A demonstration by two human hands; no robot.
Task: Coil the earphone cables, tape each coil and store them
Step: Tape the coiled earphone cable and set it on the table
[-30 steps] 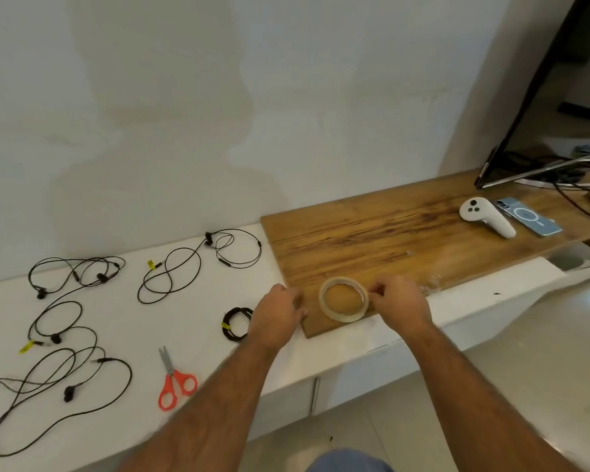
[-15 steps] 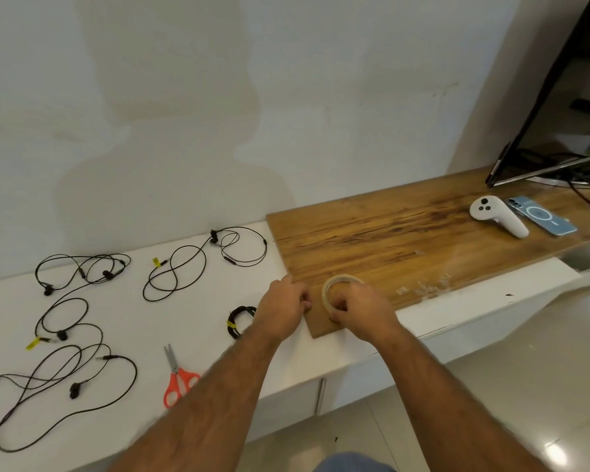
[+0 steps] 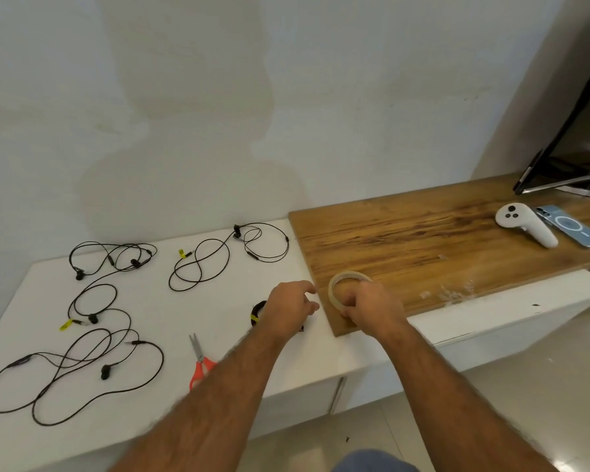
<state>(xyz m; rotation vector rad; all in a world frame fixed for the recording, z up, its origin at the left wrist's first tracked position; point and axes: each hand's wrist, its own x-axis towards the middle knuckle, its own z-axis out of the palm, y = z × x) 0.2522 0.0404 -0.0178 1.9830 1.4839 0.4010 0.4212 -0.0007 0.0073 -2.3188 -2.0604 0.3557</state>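
A roll of clear tape (image 3: 342,279) stands tilted at the near left corner of the wooden board (image 3: 423,247). My right hand (image 3: 372,306) grips the roll's near rim. My left hand (image 3: 292,308) hovers just left of the roll, fingers loosely curled toward it; whether it pinches a tape end is unclear. A coiled black earphone (image 3: 257,311) with a yellow tag lies on the white counter (image 3: 143,311), partly under my left hand. Three uncoiled black earphone cables lie further left: one at the back middle (image 3: 225,257), one at the back left (image 3: 109,260), one at the front left (image 3: 72,373).
Orange-handled scissors (image 3: 200,362) lie near the counter's front edge, beside my left forearm. Clear tape scraps (image 3: 453,292) sit on the board's front edge. A white controller (image 3: 525,224) and a phone (image 3: 573,229) rest at the far right, below a monitor stand (image 3: 566,185).
My right hand moved from the roll's right side onto its near rim and tipped it up. My left hand drew slightly away to the left.
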